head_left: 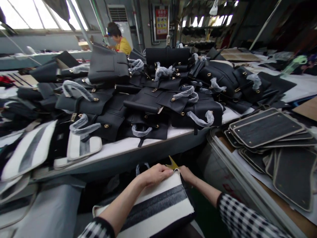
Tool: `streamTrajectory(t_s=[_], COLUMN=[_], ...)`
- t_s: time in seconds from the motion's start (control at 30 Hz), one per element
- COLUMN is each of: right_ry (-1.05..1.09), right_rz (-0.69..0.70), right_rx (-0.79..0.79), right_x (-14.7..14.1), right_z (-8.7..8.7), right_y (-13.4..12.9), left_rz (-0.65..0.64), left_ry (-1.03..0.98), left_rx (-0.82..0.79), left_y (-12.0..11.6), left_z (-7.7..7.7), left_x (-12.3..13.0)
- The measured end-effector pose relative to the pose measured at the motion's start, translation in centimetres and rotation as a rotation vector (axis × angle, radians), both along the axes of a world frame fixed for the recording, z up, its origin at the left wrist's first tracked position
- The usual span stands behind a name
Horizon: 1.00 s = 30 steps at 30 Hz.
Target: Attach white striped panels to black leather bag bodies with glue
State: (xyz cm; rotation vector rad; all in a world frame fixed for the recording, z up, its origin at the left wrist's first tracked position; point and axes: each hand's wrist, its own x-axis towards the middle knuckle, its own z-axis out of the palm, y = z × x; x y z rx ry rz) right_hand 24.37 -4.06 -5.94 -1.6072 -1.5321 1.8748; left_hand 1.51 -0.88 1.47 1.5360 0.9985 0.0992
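Note:
A white bag piece with dark stripes [158, 197] lies tilted in front of me, its top corner pointing away. My left hand [157, 174] is closed over its upper edge, thumb and fingers pressed near the corner. Just beyond that corner my right hand [187, 174] is closed around yellow snips [172, 163], whose two blades stand apart and point left, close to my left fingertips. The bag piece partly hides the right fingers. Below, the dark side of the bag piece shows along its right edge.
Black handbags [148, 99] with plastic-wrapped handles are heaped on the long table [182, 133] ahead. Striped flaps [31, 150] lie at left. Several dark panels [269, 127] are stacked on a metal-edged table [237, 168] at right. A person in yellow [124, 45] sits behind the heap.

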Motion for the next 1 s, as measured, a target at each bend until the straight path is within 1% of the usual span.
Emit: streamTrajectory(t_s=[0.1,0.17,0.2,0.23,0.3,0.43,0.5,0.53,0.57,0.6,0.67,0.73,0.77,0.87,1.0], right_ry=[0.005,0.015,0.016,0.010,-0.028,-0.218,-0.316,-0.356,-0.398,-0.449,-0.566,-0.659,-0.677,-0.682,-0.664], right_rz=[0.154,0.295,0.358,0.402,0.407,0.255,0.212,0.219,0.262,0.336,0.537,0.695,0.726,0.753,0.779], right_rx=[-0.142,-0.236,-0.250,-0.232,-0.101,0.276,0.438,0.516,0.606,0.708,0.924,1.079,1.109,1.138,1.145], right_x=[3.1,4.6,5.1,5.2,5.0,3.6,2.9,2.5,2.1,1.7,0.8,0.1,-0.1,-0.5,-0.5], right_z=[1.0,1.9,2.3,2.6,3.2,4.4,5.5,6.1,6.7,7.3,8.3,8.8,8.9,8.8,8.4], right_y=[1.3,1.7,1.9,2.1,2.8,5.4,6.6,7.0,7.3,7.5,7.8,8.0,8.0,8.2,8.4], left_rz=[0.017,0.015,0.013,0.012,0.028,0.154,0.208,0.223,0.236,0.245,0.251,0.242,0.228,0.163,0.094], left_ry=[-0.001,-0.006,-0.010,-0.016,-0.019,0.018,0.009,-0.002,-0.010,-0.014,-0.023,-0.043,-0.059,-0.095,-0.050], left_rx=[-0.011,-0.022,-0.027,-0.031,-0.027,0.006,-0.001,-0.006,-0.005,-0.003,0.002,0.018,0.034,0.103,0.167], left_y=[0.2,0.4,0.4,0.5,0.6,0.3,0.1,0.0,-0.1,-0.2,-0.3,-0.3,-0.3,-0.2,-0.2], left_z=[0.0,0.1,0.1,0.0,-0.2,-0.9,-1.1,-1.1,-1.1,-1.0,-0.8,-0.4,-0.2,0.5,1.0], left_x=[-0.1,-0.2,-0.2,-0.2,-0.1,0.2,0.3,0.3,0.3,0.3,0.4,0.4,0.5,0.6,0.7])
